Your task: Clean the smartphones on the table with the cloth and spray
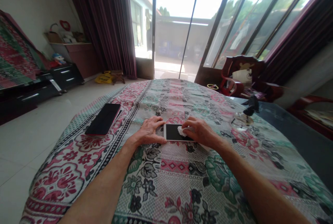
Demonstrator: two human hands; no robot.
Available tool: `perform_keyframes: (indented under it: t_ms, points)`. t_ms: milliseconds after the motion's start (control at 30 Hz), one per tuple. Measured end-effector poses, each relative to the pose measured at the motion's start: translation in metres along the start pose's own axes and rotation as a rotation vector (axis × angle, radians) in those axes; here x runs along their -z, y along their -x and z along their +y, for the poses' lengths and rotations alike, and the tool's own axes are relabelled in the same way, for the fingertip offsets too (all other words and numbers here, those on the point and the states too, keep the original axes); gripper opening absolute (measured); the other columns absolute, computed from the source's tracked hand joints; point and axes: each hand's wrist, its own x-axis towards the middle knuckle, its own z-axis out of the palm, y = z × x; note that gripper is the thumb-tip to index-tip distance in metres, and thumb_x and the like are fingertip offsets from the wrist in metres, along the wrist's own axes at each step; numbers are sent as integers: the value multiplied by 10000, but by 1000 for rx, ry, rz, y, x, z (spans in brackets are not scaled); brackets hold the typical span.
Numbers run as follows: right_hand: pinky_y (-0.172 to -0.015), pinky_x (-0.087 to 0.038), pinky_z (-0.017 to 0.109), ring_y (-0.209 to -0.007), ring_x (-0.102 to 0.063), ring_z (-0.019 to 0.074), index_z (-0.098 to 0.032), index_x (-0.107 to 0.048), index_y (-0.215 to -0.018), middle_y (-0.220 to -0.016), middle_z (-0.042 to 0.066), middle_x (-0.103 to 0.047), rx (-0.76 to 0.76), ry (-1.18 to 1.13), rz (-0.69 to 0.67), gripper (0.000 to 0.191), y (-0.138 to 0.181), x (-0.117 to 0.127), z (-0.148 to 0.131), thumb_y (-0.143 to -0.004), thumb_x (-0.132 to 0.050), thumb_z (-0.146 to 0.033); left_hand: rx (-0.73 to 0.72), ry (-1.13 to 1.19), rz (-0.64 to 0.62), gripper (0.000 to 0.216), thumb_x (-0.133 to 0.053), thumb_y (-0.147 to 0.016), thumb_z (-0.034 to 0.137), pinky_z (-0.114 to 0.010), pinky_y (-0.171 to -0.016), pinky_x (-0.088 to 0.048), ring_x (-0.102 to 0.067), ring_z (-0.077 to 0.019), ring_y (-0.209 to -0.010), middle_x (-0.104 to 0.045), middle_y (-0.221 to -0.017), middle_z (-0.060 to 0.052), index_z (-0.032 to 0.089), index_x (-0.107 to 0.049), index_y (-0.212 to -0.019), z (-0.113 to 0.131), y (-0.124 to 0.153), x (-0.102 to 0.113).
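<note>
A white-framed phone [172, 132] with a dark screen lies flat on the flowered tablecloth [166, 179] in the middle of the table. My left hand [150, 131] clasps the phone's left end, fingers curled over its top edge and thumb at its lower edge. My right hand [199, 131] rests over the phone's right part and pinches a small white wipe [182, 131] against the screen. A second, larger phone [104, 119] in a dark red case lies face up to the left, apart from both hands.
A small glass dish [240, 121] with a dark object above it sits at the right of the table. Red wooden chairs [243, 76] stand behind it. Dark cabinets [39, 87] line the left wall. Curtains and large glass doors [179, 26] fill the back.
</note>
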Motion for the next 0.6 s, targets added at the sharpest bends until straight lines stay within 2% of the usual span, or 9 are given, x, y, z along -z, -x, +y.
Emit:
perform_keyframes:
  t_ms: [167,300,467,600]
  points:
    - [-734,-396,260,-806,-521,124,-204,-670,-926,-924,42,-577,165,-4,-117,187,2,-3,-12,-918,-484,-217,10,-4,-8,733,-733,-624,523,-449,-1110,-264,-328,-298,-1347,-417,-1431,-60,277,-514,-1278,2,0,1]
    - [-741,-392,264,-827,-518,129,-223,-684,-961,-946,47,-576,181,28,-167,240,11,2,-9,-947,-444,-231,-2,-5,1,721,-735,-620,513,-442,-1116,-259,-331,-294,-1343,-425,-1423,-60,272,-523,-1265,2,0,1]
    - [-737,-397,266,-831,-529,140,-224,-689,-952,-936,55,-584,135,70,-181,254,31,19,3,-942,-435,-232,-5,-1,1,713,-738,-616,508,-439,-1112,-265,-329,-299,-1342,-423,-1426,-49,276,-527,-1257,2,0,1]
    - [-643,-377,259,-705,-544,127,-237,-701,-819,-838,27,-600,-55,157,-278,207,51,45,24,-825,-522,-133,8,-2,1,714,-742,-615,505,-442,-1111,-262,-320,-302,-1348,-419,-1431,-57,273,-531,-1256,3,1,2]
